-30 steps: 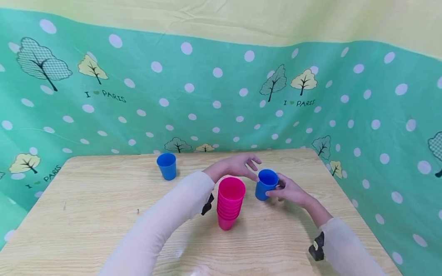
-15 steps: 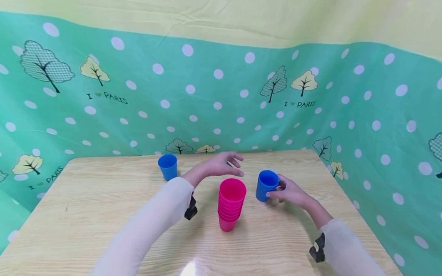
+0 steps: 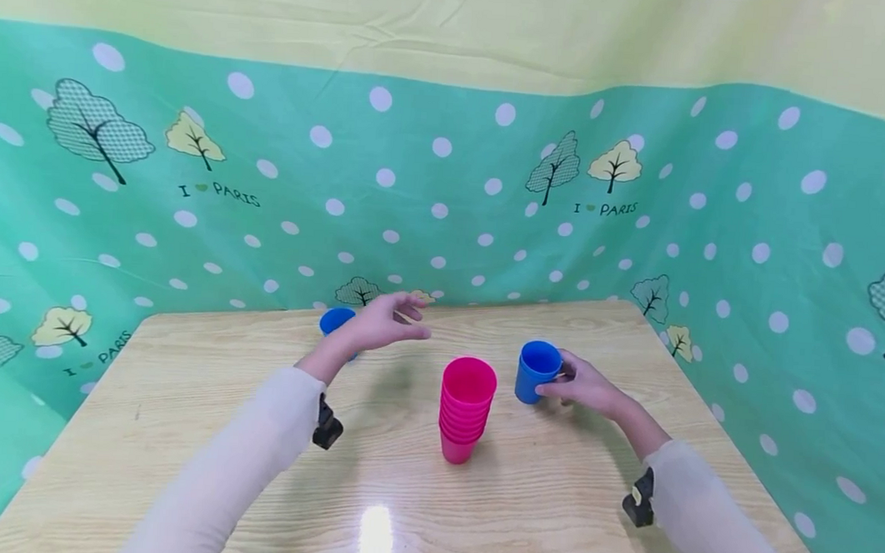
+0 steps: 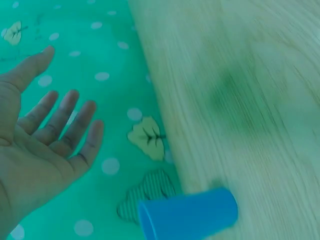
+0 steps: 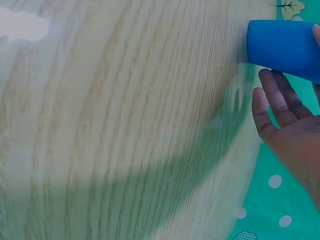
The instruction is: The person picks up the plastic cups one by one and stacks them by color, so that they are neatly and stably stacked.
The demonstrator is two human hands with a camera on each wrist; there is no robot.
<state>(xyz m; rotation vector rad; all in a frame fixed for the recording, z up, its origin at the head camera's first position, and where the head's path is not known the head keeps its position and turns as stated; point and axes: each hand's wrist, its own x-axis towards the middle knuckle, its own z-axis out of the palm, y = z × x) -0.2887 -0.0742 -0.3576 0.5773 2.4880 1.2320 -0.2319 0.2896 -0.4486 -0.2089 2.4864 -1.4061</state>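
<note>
My left hand (image 3: 380, 323) hovers above the table's back edge, fingers spread loosely and holding nothing. In the head view it partly covers the left blue cup (image 3: 335, 319). That cup (image 4: 192, 215) stands below the hand in the left wrist view. My right hand (image 3: 585, 387) grips the right blue cup (image 3: 530, 383) from its right side, thumb in front. The cup stands upright on the table, and the right wrist view shows my fingers (image 5: 285, 102) against its wall. Between the hands stands an upright stack of several nested pink cups (image 3: 466, 411).
The pale wooden table (image 3: 203, 398) ends at the back and right against a green dotted curtain (image 3: 431, 201). Dark wrist cameras (image 3: 327, 425) sit at my sleeve cuffs. A bright glare lies near the table's front.
My left hand has moved left, from beside the right blue cup, past the pink stack, to before the left blue cup. The right hand keeps its grip in place.
</note>
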